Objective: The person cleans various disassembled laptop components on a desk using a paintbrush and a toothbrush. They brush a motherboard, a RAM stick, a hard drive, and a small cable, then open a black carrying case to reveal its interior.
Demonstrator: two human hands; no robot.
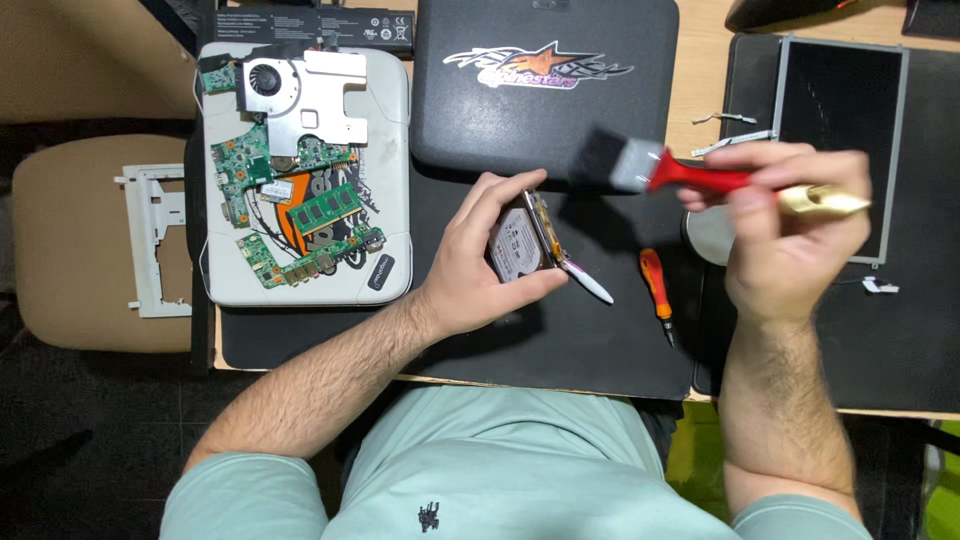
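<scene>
From the head camera, the left hand is holding a hard drive tilted on edge just above the black mat, its fingers curled closed around the casing. The right hand is gripping a paintbrush — red ferrule, gold handle, dark bristles — with its fingers wrapped shut on the handle, the bristles hovering near the drive but apart from it. By the look of it, the dusting step is in hand; the next stroke is calling for the bristles to come down onto the drive's exposed face while the left hand is keeping it steady.

Counted: one hard drive, one brush, one orange screwdriver lying on the mat, one white pen-like tool beside the drive, one cooling fan on the circuit boards — and one bare screen panel on the surface to the right.
</scene>
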